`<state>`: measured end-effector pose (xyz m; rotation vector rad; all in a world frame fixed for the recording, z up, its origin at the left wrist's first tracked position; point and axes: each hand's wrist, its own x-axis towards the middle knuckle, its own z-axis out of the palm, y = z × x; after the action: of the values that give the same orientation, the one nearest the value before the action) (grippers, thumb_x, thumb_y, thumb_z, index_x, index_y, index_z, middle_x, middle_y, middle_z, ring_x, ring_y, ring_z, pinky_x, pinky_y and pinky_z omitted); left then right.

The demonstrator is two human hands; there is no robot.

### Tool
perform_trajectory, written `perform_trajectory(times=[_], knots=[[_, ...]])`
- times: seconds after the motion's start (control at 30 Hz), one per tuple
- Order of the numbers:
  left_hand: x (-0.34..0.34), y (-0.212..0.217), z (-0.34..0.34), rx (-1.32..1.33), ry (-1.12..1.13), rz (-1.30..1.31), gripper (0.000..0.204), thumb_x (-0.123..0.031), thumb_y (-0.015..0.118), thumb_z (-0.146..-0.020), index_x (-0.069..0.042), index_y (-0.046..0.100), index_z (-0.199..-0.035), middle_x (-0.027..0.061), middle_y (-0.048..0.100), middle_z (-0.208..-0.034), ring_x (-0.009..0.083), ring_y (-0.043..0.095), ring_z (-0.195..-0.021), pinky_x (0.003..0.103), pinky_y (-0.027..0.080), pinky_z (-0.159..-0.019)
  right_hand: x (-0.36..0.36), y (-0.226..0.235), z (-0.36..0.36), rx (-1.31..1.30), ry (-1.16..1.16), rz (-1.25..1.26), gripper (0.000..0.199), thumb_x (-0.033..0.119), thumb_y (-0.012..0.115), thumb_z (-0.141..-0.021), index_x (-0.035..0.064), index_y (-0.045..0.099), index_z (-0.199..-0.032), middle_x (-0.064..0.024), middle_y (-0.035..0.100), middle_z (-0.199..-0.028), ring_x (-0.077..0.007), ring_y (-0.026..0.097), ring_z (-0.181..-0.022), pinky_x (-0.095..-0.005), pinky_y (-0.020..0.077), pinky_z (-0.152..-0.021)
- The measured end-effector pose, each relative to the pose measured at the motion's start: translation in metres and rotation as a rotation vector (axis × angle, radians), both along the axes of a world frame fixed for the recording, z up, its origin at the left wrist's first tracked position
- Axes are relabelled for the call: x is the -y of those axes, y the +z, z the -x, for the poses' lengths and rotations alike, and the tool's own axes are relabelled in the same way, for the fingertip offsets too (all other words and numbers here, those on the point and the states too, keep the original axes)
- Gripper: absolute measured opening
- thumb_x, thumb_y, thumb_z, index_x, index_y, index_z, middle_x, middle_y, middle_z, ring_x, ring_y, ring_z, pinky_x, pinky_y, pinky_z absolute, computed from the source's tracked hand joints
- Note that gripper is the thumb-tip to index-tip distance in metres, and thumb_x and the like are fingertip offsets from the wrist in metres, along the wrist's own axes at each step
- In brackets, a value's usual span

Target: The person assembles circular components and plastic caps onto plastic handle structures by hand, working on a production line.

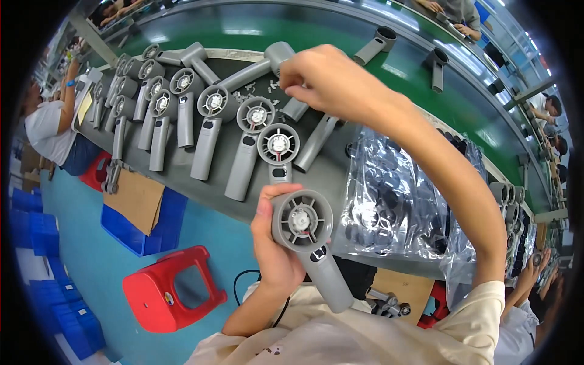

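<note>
My left hand is wrapped round the head of a grey handheld fan, in front of my chest. Its round head faces up, showing spokes, a white hub and a bit of red wire; the handle slants down to the right. My right hand is raised over the far side of the bench, fingers curled together. Whatever it may pinch is hidden. Close to it lie a grey fan lying on its side and scattered small grey pieces. Another grey fan lies just beyond the held one.
Several more grey fans cover the bench's left half. Clear plastic bags of dark parts lie to the right. Behind runs a green conveyor carrying fans. A red stool and a blue bin stand left. Co-workers sit around.
</note>
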<state>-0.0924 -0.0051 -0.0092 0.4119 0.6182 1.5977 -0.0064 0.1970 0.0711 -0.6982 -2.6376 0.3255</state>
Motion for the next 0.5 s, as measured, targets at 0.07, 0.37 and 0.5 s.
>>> perform_trajectory(times=[0.07,0.37,0.5], knots=[[0.007,0.000,0.007,-0.032,0.006,0.029,0.043,-0.043,0.033,-0.096,-0.004,0.045,-0.109,0.0120,0.060,-0.094,0.0177,0.063,-0.076,0.032,0.055,-0.057,-0.023,-0.017,0.026,0.169,-0.044,0.039,0.013,0.004,0.062,-0.076,-0.0033,0.064,-0.087,-0.0181,0.065,-0.081,-0.0311,0.064,-0.081,-0.0377,0.0502,-0.073],[0.011,-0.012,0.030,-0.217,0.157,0.127,0.046,-0.046,0.028,-0.096,-0.005,0.047,-0.103,0.0185,0.057,-0.084,0.0221,0.057,-0.056,0.031,0.048,-0.044,-0.050,-0.059,0.061,0.308,0.021,0.021,0.013,0.008,0.063,-0.076,-0.0046,0.063,-0.076,-0.0210,0.063,-0.075,-0.0352,0.063,-0.075,-0.0404,0.0491,-0.068],[0.010,-0.009,0.040,-0.130,0.069,0.076,0.044,-0.042,0.042,-0.093,-0.001,0.047,-0.108,0.0139,0.060,-0.097,0.0179,0.061,-0.085,0.029,0.051,-0.073,-0.050,-0.063,0.061,0.311,0.026,0.018,0.008,0.000,0.063,-0.069,-0.0034,0.064,-0.076,-0.0234,0.064,-0.079,-0.0386,0.064,-0.077,-0.0434,0.0516,-0.067]])
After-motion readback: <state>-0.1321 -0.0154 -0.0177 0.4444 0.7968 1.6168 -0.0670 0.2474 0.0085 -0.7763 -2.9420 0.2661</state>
